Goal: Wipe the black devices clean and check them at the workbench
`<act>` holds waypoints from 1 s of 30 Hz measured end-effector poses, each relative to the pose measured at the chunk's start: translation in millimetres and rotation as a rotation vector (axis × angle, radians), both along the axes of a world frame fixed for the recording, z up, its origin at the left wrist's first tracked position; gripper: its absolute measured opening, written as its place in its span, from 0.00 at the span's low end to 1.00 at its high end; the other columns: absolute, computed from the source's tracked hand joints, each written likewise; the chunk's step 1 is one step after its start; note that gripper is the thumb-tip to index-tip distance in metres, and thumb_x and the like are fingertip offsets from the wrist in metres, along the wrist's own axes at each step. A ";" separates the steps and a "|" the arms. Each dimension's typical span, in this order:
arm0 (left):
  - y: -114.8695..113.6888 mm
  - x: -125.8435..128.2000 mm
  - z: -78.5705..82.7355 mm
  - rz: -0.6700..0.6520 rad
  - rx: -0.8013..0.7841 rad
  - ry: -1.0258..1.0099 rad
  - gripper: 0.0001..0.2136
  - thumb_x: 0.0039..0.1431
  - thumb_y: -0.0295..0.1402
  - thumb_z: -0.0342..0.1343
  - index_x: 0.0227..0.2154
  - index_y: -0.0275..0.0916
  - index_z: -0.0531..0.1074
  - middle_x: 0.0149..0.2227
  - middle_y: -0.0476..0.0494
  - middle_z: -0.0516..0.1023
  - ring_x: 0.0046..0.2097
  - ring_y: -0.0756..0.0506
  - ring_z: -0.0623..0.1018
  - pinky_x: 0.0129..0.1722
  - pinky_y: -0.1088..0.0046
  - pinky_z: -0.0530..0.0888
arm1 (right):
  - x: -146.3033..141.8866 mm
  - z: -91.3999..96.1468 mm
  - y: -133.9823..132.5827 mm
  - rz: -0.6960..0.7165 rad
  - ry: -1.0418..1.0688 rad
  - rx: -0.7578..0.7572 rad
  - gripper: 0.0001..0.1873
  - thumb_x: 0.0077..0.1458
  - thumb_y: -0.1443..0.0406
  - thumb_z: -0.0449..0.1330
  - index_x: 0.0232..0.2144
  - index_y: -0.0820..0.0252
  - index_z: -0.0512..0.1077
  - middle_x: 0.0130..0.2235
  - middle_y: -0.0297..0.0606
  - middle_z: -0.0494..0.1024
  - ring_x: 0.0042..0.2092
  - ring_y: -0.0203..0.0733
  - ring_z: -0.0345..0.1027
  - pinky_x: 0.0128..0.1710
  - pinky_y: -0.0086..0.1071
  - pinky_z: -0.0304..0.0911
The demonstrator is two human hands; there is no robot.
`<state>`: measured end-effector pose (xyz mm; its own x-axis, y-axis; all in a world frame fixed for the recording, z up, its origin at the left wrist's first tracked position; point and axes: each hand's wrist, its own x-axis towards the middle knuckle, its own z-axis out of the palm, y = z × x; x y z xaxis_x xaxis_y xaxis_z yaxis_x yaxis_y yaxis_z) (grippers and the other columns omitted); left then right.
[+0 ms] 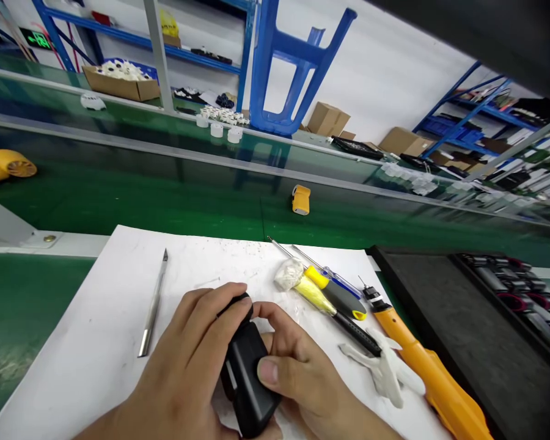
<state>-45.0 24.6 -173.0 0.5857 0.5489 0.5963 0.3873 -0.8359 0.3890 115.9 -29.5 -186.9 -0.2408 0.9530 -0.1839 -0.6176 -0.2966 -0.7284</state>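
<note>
holding a black plastic casing [247, 379] with both hands is what the head view shows, low in the middle of the picture, above a white paper sheet [201, 263] and not resting flat on it. the left hand [187, 345] wraps the casing from the upper side, and its fingers [222, 302] are closed over the top end. the right hand [300, 382] holds from the other side, with the thumb [266, 370] pressed on the front face. so both hands are closed on the same casing, and no other thing is in them. the step in hand seems to be holding and handling this casing; no tool is in use now.

on the paper, right of the hands, lie a crumpled white wad [288, 274], two screwdrivers with yellow handles [337, 296] and white plastic scraps [380, 366]. an orange electric tool [431, 373] lies across the paper edge. left of the hands is a metal craft knife [153, 308]. a black tray [440, 318] stands at the right, and the paper lies on a green table [27, 305]. farther away, on a green belt, there is a small yellow part [301, 200], and behind it are white cylinders [217, 129] and a cardboard box [121, 82] with white parts.
</note>
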 end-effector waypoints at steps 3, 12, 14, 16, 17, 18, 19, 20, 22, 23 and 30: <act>-0.8 -1.6 -1.2 -0.032 0.044 0.034 0.33 0.50 0.37 0.60 0.58 0.30 0.59 0.59 0.30 0.63 0.58 0.32 0.66 0.57 0.53 0.69 | -2.7 1.0 -0.9 0.015 0.006 -0.053 0.27 0.46 0.56 0.75 0.43 0.62 0.70 0.32 0.34 0.73 0.29 0.29 0.63 0.32 0.24 0.60; 2.6 -7.7 -16.9 -0.090 -0.350 -0.030 0.39 0.57 0.58 0.55 0.66 0.46 0.50 0.67 0.35 0.57 0.66 0.32 0.65 0.60 0.52 0.73 | -1.4 0.2 -2.6 -0.094 -0.061 -0.139 0.23 0.53 0.48 0.67 0.30 0.61 0.69 0.23 0.31 0.68 0.20 0.31 0.61 0.20 0.25 0.55; 5.3 -9.2 -18.2 -0.099 -0.479 -0.064 0.41 0.57 0.65 0.50 0.66 0.49 0.50 0.68 0.34 0.55 0.65 0.30 0.66 0.60 0.46 0.73 | -1.9 0.2 -2.9 -0.115 -0.008 -0.111 0.21 0.54 0.49 0.66 0.29 0.61 0.68 0.22 0.30 0.68 0.17 0.31 0.62 0.17 0.23 0.53; 8.7 -10.6 -18.4 -0.139 -0.586 -0.080 0.42 0.55 0.65 0.52 0.67 0.51 0.49 0.68 0.34 0.56 0.63 0.28 0.69 0.59 0.43 0.73 | -2.3 1.4 -3.4 -0.099 0.070 -0.085 0.20 0.57 0.50 0.64 0.29 0.60 0.66 0.21 0.28 0.68 0.15 0.30 0.62 0.13 0.20 0.50; 10.7 -11.1 -18.6 -0.180 -0.621 -0.083 0.43 0.53 0.64 0.55 0.67 0.51 0.49 0.68 0.34 0.57 0.62 0.27 0.70 0.58 0.43 0.73 | -2.2 2.4 -3.7 -0.082 0.114 -0.075 0.19 0.60 0.51 0.61 0.29 0.60 0.65 0.20 0.28 0.69 0.13 0.29 0.62 0.11 0.19 0.49; 12.7 -11.5 -19.0 -0.222 -0.645 -0.085 0.44 0.52 0.63 0.57 0.67 0.51 0.49 0.67 0.34 0.59 0.61 0.27 0.71 0.57 0.43 0.74 | -1.7 3.7 -3.9 -0.055 0.158 -0.067 0.18 0.63 0.53 0.59 0.29 0.60 0.65 0.20 0.28 0.70 0.12 0.30 0.62 0.11 0.18 0.49; 14.6 -11.7 -19.6 -0.260 -0.662 -0.088 0.45 0.52 0.62 0.59 0.67 0.51 0.48 0.65 0.34 0.62 0.60 0.27 0.72 0.56 0.44 0.74 | -1.0 5.2 -4.2 -0.027 0.198 -0.059 0.17 0.65 0.54 0.56 0.30 0.60 0.64 0.20 0.29 0.72 0.12 0.30 0.62 0.11 0.18 0.50; 16.3 -11.7 -20.3 -0.292 -0.679 -0.091 0.45 0.52 0.61 0.59 0.67 0.50 0.48 0.63 0.34 0.65 0.59 0.28 0.73 0.56 0.45 0.75 | -0.1 6.7 -4.5 -0.009 0.225 -0.059 0.16 0.67 0.55 0.53 0.31 0.60 0.64 0.20 0.31 0.74 0.12 0.31 0.63 0.11 0.18 0.53; 18.8 -11.2 -21.8 -0.312 -0.666 -0.108 0.43 0.54 0.61 0.57 0.67 0.49 0.48 0.62 0.35 0.67 0.59 0.30 0.73 0.56 0.47 0.75 | 1.7 9.4 -5.0 0.039 0.246 -0.080 0.16 0.68 0.55 0.50 0.33 0.60 0.64 0.22 0.39 0.79 0.13 0.33 0.66 0.13 0.20 0.58; 19.4 -10.8 -22.3 -0.302 -0.625 -0.116 0.42 0.56 0.62 0.55 0.67 0.48 0.49 0.63 0.35 0.66 0.60 0.30 0.72 0.57 0.47 0.74 | 2.4 10.5 -5.2 0.054 0.240 -0.102 0.16 0.67 0.56 0.50 0.33 0.60 0.65 0.23 0.42 0.79 0.13 0.35 0.66 0.13 0.21 0.60; 15.2 -6.5 -14.5 -0.127 -0.290 -0.065 0.40 0.56 0.66 0.48 0.61 0.42 0.60 0.65 0.35 0.61 0.65 0.33 0.65 0.61 0.53 0.69 | 1.3 11.2 -6.0 0.071 0.127 -0.251 0.23 0.61 0.52 0.55 0.21 0.63 0.64 0.17 0.36 0.69 0.14 0.33 0.63 0.15 0.22 0.58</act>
